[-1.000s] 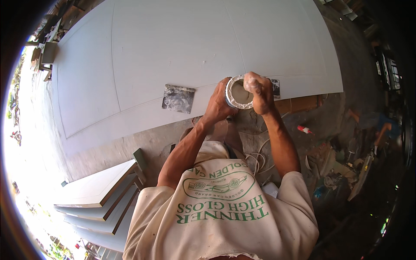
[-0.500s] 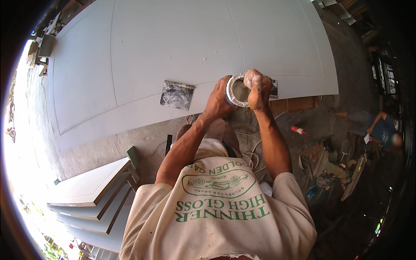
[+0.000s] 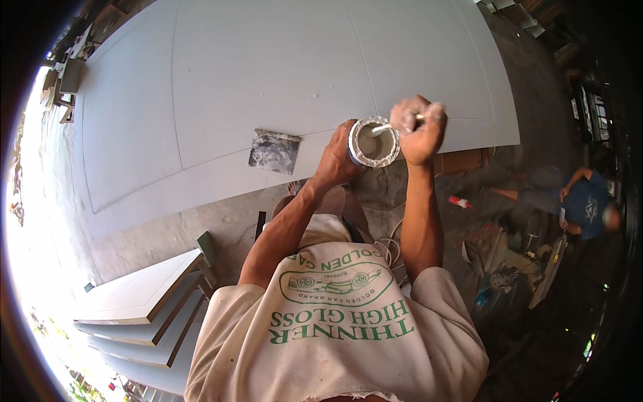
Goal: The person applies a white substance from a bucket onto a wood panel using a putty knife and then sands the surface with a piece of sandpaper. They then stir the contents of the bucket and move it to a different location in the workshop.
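Observation:
My left hand (image 3: 337,157) is wrapped round the left side of an open round can (image 3: 376,163), its rim thickly crusted with pale paste. Greyish paste coats the can's inside. My right hand (image 3: 420,130), slightly blurred, is closed on a thin pale-coated stick (image 3: 382,128) whose lower end reaches into the can. The can is at the near edge of a large grey-white panel (image 3: 268,60) marked with thin lines. Left of the can, a square plate (image 3: 274,151) smeared with grey and white lies on the panel.
Several panels (image 3: 137,288) are stacked at the lower left. A brown wooden piece (image 3: 462,162) sits beyond the right forearm. A red-and-white tube (image 3: 459,202), a pale cable (image 3: 390,249) and scrap (image 3: 516,261) lie on the floor. Another person (image 3: 583,204) is at the far right.
My right hand has moved from over the can's mouth to the right, uncovering the stick and the can's inside. The left hand keeps its grip. The other person has shifted posture.

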`<state>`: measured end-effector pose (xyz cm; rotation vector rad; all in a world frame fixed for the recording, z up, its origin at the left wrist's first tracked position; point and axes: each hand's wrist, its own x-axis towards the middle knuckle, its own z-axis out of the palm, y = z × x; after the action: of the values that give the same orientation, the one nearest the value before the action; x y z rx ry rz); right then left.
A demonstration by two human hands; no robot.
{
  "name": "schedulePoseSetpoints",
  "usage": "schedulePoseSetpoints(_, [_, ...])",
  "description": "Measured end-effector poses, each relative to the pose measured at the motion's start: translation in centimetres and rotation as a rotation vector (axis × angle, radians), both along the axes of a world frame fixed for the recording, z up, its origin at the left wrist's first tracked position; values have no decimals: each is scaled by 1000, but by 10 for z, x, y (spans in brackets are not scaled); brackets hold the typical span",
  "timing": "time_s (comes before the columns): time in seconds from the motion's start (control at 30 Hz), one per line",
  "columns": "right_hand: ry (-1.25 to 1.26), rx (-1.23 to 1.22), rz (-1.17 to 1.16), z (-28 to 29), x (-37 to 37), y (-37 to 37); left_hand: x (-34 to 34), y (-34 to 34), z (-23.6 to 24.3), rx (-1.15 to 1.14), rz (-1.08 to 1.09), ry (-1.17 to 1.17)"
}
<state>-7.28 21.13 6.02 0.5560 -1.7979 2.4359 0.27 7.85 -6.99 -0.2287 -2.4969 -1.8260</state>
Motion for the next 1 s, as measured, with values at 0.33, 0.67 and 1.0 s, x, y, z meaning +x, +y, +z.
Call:
schedulePoseSetpoints(0.33, [-290,19,300,-49,16,4,-2,0,-8,-9,-18,-43])
schedulePoseSetpoints(0.67, [-255,-102,-142,-37,24,15,-3,0,-2,-33,-63,-14])
schedulePoseSetpoints(1.0, [-290,-184,-187,-10,26,8,1,-1,7,31,-9,-59])
